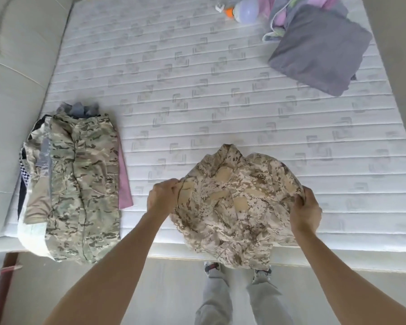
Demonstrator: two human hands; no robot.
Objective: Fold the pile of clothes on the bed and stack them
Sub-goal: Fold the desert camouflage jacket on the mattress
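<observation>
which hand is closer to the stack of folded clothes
Left. The left hand grips the tan camo jacket on its left edge, the side facing the stack of folded clothes. The right hand grips the jacket's far edge, farther away.

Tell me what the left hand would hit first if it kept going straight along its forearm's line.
Nothing soon, probably: beyond the left hand gripping the tan camouflage jacket, only bare mattress shows, though depth is unclear.
</observation>
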